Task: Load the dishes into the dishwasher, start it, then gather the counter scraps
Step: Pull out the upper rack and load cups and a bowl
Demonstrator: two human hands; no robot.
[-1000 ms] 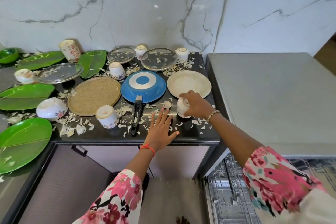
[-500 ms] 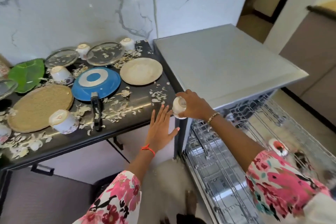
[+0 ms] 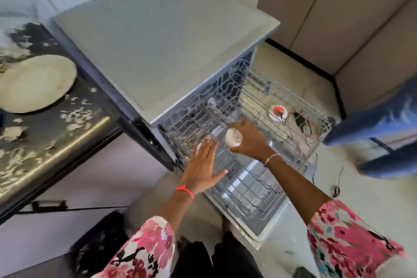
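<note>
My right hand (image 3: 250, 140) grips a small white cup (image 3: 232, 137) and holds it above the pulled-out wire rack (image 3: 259, 189) of the grey dishwasher (image 3: 162, 36). Beside the cup, my left hand (image 3: 203, 165) hovers flat with straight fingers over the rack's near left edge and holds nothing. Another cup with a red pattern (image 3: 278, 111) lies at the far right of the rack. A cream plate (image 3: 33, 83) sits on the dark counter (image 3: 58, 142) at the left, with pale scraps (image 3: 75, 116) strewn around it.
Grey cupboard doors (image 3: 361, 18) stand behind the dishwasher at the right. A blurred blue shape (image 3: 383, 133) is at the right edge. Thin cables (image 3: 316, 158) hang off the rack's far corner. A drawer handle (image 3: 48, 205) sits under the counter.
My view has swung right from the counter to the dishwasher. My right hand carried the cup off the counter edge to above the rack, and my left hand followed, still flat.
</note>
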